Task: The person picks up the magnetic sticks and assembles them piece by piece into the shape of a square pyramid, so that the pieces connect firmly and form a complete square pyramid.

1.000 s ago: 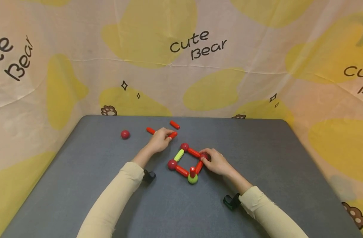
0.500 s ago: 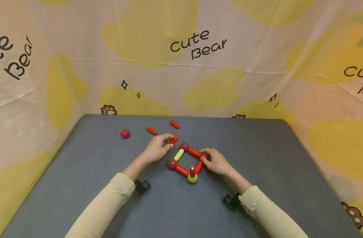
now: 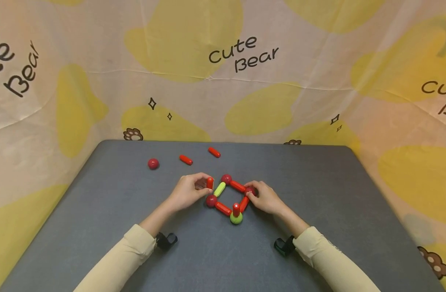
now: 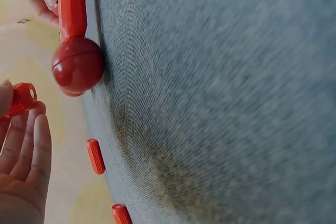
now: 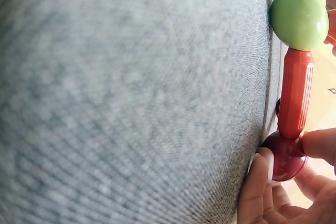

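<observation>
A four-sided frame of magnetic rods and balls lies on the table. Its corners are a green ball [image 3: 236,218] at the front and red balls, one of them the left corner ball [image 3: 211,200]. One side is a yellow-green rod [image 3: 220,189]; the others are red. A red rod [image 3: 236,209] stands up from the green ball. My left hand [image 3: 186,192] pinches another red rod [image 3: 210,183] upright, just above the left corner ball. My right hand [image 3: 265,198] grips the right corner ball [image 5: 286,156] between thumb and fingers.
Behind the left hand lie two loose red rods, the nearer rod [image 3: 186,159] and the farther rod [image 3: 214,152]. A loose red ball [image 3: 153,164] sits at the back left. A printed cloth [image 3: 244,101] surrounds the grey table [image 3: 317,182].
My left hand has brought the red rod from the back of the table toward the frame's left corner and turned it upright. The right hand keeps its place on the ball.
</observation>
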`<state>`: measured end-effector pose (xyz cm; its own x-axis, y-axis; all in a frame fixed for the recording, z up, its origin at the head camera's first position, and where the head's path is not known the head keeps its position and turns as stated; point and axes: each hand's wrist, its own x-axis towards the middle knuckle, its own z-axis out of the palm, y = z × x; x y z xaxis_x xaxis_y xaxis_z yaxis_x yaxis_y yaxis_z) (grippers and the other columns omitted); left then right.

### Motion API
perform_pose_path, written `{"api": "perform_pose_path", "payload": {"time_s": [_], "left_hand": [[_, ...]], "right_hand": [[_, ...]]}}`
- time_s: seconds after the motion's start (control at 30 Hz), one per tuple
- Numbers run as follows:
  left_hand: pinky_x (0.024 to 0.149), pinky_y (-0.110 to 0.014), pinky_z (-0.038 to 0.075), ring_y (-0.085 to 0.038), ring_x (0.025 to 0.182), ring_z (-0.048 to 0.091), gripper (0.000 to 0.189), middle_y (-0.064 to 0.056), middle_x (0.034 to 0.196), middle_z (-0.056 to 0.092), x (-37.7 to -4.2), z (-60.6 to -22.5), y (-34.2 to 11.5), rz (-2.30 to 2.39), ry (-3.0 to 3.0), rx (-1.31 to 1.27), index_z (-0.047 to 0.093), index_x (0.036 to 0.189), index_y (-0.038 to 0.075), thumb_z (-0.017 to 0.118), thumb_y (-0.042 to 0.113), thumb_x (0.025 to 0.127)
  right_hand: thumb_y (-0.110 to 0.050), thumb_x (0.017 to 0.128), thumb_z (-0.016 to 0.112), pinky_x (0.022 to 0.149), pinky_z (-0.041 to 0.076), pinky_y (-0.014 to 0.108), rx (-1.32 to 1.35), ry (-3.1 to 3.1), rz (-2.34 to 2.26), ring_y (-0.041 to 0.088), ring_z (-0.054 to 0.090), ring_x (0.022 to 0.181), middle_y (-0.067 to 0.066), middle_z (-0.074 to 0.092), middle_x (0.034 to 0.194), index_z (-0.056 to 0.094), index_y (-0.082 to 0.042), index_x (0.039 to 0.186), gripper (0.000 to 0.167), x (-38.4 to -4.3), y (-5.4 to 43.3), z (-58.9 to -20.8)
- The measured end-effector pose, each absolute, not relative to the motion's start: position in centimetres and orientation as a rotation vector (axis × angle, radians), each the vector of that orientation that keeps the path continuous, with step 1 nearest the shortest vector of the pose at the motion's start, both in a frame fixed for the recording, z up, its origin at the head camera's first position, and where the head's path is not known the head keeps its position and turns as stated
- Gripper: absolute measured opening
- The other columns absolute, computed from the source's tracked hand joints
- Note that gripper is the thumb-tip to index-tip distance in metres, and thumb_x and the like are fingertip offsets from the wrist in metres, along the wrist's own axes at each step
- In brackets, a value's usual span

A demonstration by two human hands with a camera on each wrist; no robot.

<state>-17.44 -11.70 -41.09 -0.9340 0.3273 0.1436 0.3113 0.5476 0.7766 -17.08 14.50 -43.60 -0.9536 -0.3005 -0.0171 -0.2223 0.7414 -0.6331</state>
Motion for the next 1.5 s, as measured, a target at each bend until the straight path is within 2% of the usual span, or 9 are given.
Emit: {"api": "perform_pose_path", "payload": {"time_s": [0.8,0.9,1.0,1.13,1.27,1.43,1.5], "left_hand": [[0.066,-0.021,0.05,-0.008,0.073,0.06,0.022,0.002,0.081,0.065,-16.5,-42.4,-11.6,1.353,2.699,0.635,0.066,0.094,0.013,0.074,0.006,0.075],[0.065,-0.021,0.05,-0.008,0.073,0.061,0.022,0.002,0.081,0.065,-16.5,-42.4,-11.5,1.359,2.693,0.638,0.066,0.094,0.013,0.074,0.006,0.075],[0.065,-0.021,0.05,-0.008,0.074,0.061,0.022,0.002,0.082,0.066,-16.5,-42.3,-11.5,1.355,2.693,0.635,0.066,0.095,0.012,0.074,0.006,0.075],[0.067,-0.021,0.051,-0.009,0.076,0.061,0.023,0.001,0.083,0.065,-16.6,-42.4,-11.5,1.334,2.689,0.648,0.066,0.097,0.01,0.074,0.007,0.075],[0.067,-0.021,0.051,-0.01,0.077,0.062,0.024,0.001,0.085,0.065,-16.6,-42.5,-11.6,1.31,2.684,0.661,0.066,0.097,0.009,0.074,0.007,0.075],[0.066,-0.02,0.051,-0.008,0.076,0.062,0.022,0.001,0.087,0.065,-16.8,-42.8,-11.7,1.247,2.702,0.667,0.066,0.093,0.012,0.075,0.009,0.073],[0.066,-0.021,0.05,-0.008,0.077,0.062,0.022,0.002,0.087,0.065,-16.9,-43.0,-11.7,1.213,2.71,0.677,0.065,0.092,0.013,0.076,0.011,0.073]], "right_hand": [[-0.014,0.086,0.062,0.057,0.032,0.027,-0.425,2.849,-0.993,0.017,0.042,0.068,0.006,0.05,0.081,0.062,-0.01,0.112,0.026,-17.0,14.4,-43.6],[-0.014,0.087,0.061,0.061,0.037,0.03,-0.424,2.864,-1.0,0.018,0.046,0.073,0.008,0.055,0.087,0.06,-0.008,0.114,0.028,-16.9,14.4,-43.6],[-0.016,0.087,0.06,0.071,0.043,0.036,-0.376,2.864,-1.024,0.021,0.052,0.083,0.011,0.059,0.098,0.057,-0.006,0.119,0.033,-16.8,14.4,-43.6],[-0.02,0.088,0.06,0.079,0.044,0.041,-0.27,2.85,-1.064,0.025,0.053,0.093,0.014,0.059,0.108,0.053,-0.006,0.124,0.039,-16.4,14.6,-43.4],[-0.019,0.086,0.061,0.071,0.044,0.035,-0.194,2.89,-1.105,0.021,0.055,0.083,0.015,0.058,0.107,0.052,-0.006,0.123,0.041,-15.5,14.9,-43.0],[-0.015,0.083,0.065,0.06,0.045,0.028,-0.212,2.967,-1.132,0.013,0.056,0.068,0.01,0.058,0.093,0.053,-0.003,0.113,0.034,-13.8,14.9,-42.3],[-0.015,0.082,0.065,0.058,0.044,0.027,-0.241,2.934,-1.12,0.01,0.054,0.065,0.007,0.059,0.09,0.051,-0.002,0.115,0.038,-13.1,14.7,-42.2]]}}
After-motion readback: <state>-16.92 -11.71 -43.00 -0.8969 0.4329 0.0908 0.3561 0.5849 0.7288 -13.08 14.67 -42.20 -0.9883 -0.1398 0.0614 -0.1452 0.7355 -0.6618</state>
